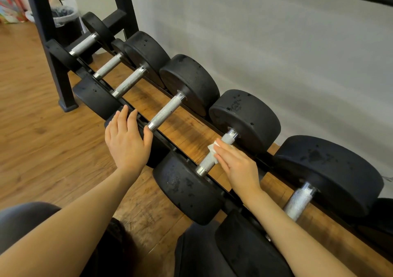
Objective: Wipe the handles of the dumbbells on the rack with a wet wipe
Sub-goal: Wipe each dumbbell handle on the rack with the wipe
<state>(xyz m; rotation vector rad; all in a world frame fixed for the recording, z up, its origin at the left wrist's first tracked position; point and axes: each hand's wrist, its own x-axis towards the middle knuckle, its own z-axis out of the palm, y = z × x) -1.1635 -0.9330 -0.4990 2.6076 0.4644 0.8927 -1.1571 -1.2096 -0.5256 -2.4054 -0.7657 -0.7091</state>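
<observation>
White wet wipe [213, 151] lies on the knurled steel handle [214, 153] of the fifth dumbbell along the rack [170, 142]. My right hand [238, 166] presses it there, fingers straight and together. My left hand [127, 138] rests flat, fingers spread, on the black front head [153, 149] of the neighbouring dumbbell, holding nothing.

Six dumbbells [214, 147] lie side by side on the rack [170, 136], handles crosswise. Behind its far end stands what looks like a lined bin [63, 17].
</observation>
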